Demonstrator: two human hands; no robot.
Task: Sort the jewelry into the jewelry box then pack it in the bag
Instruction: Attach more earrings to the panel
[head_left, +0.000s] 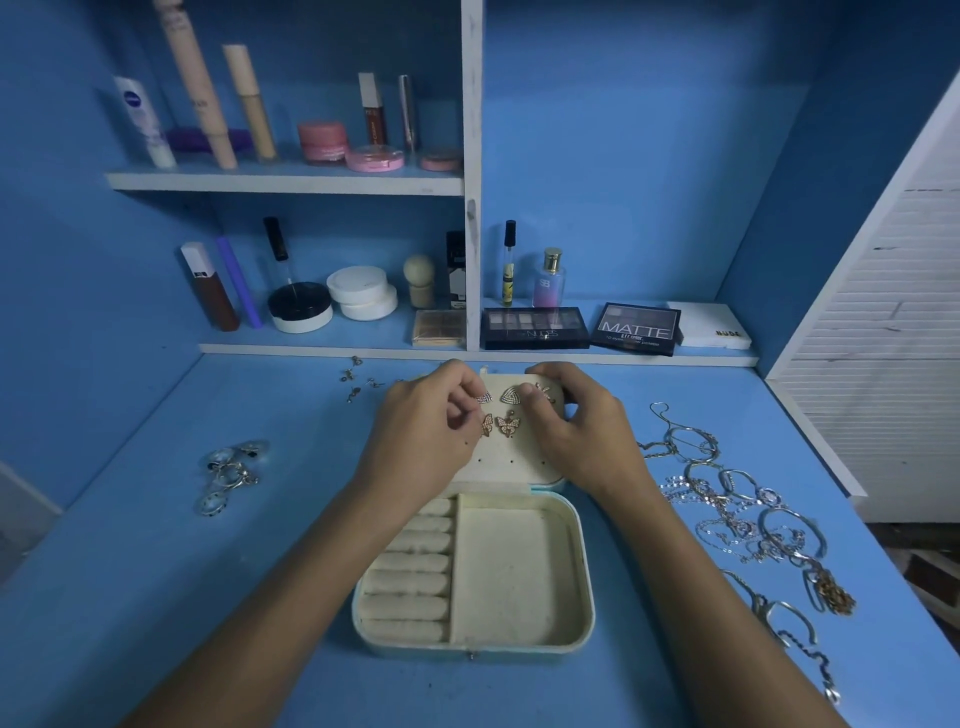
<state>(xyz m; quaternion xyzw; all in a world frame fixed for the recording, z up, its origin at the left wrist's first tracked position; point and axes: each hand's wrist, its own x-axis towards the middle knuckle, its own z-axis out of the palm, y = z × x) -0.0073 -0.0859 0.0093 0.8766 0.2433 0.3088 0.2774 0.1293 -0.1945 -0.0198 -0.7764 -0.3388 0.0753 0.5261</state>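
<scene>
Pinching a fan-shaped earring (484, 398) in our left hand (421, 431), we seat it on the earring panel (511, 462) of the open jewelry box (582, 551) at frame centre, while our right hand (566, 421) curls over the panel's far edge, apparently to steady it. Rings (231, 475) wait at left, chains and bangles (748, 514) at right.

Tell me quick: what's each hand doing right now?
Left hand: pinching a butterfly earring at the earring panel.
Right hand: fingers curled on the panel's far edge, steadying it.
</scene>
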